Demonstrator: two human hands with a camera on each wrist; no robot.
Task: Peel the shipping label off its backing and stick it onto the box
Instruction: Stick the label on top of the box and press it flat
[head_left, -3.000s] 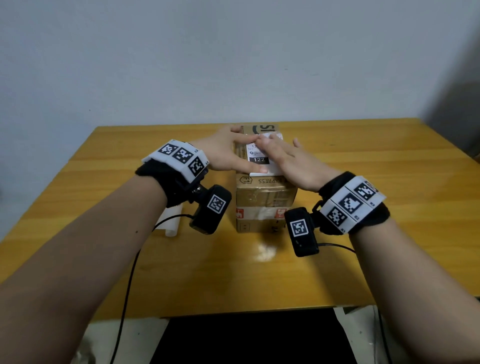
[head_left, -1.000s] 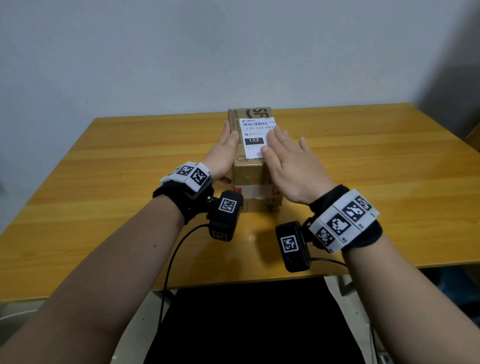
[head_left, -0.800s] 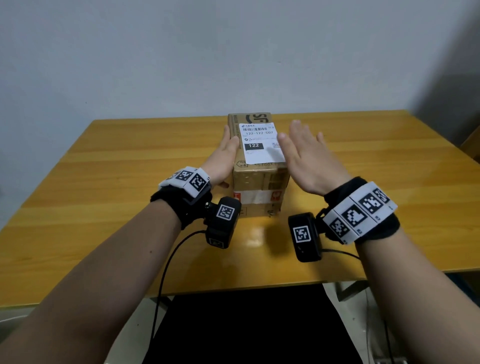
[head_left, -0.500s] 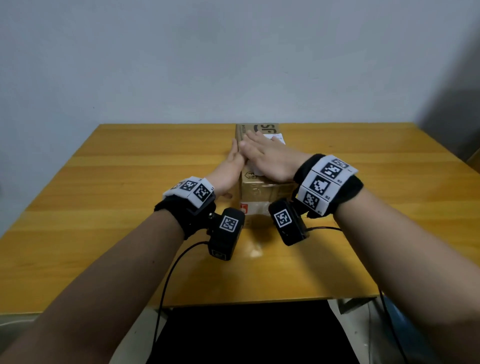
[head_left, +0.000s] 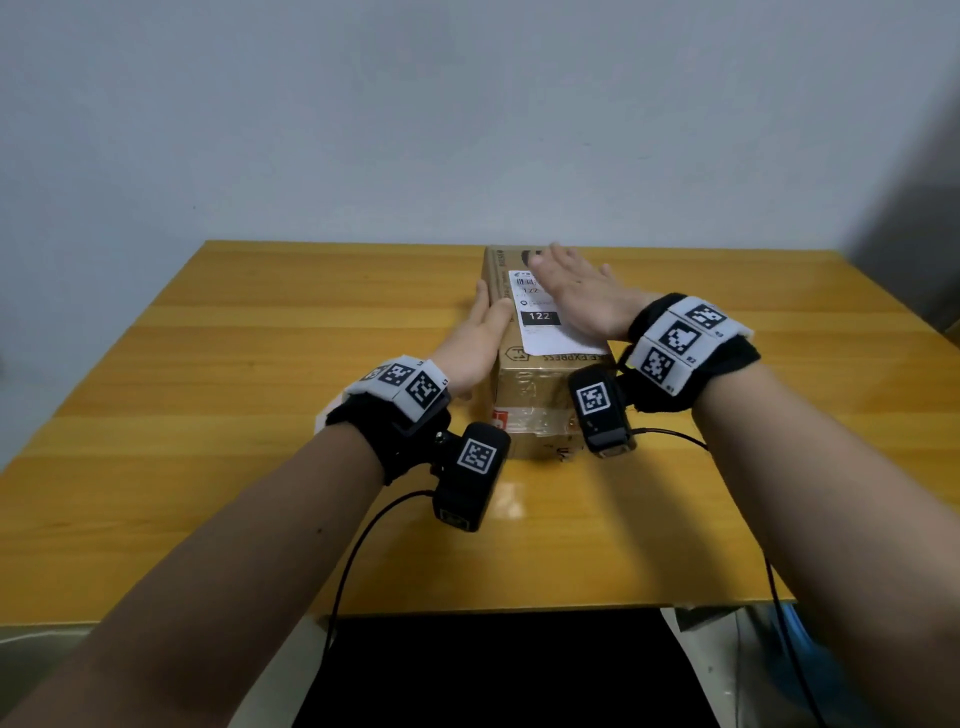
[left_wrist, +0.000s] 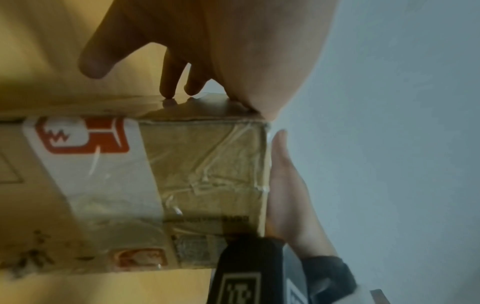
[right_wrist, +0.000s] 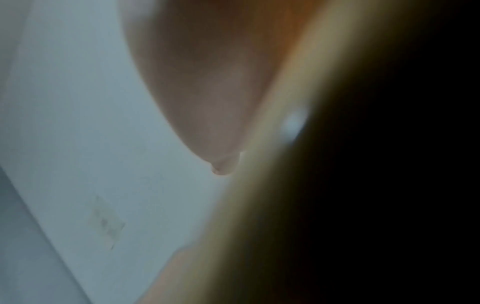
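Since half a second earlier, the flat right hand (head_left: 576, 296) had been slid across the shipping label (head_left: 543, 325) atop the box (head_left: 530, 400); the straight-fingered left hand (head_left: 480, 338) braced its side. Uneven pressing could have trapped wrinkles.

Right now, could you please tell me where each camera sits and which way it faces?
Head: worn on the head, looking forward and down at the brown cardboard box, white shipping label, both forearms and hands.
Left wrist: beside the box end, along the left hand.
Right wrist: under the right hand, blurred, against the box.
Shared: head and left-wrist views show the box.
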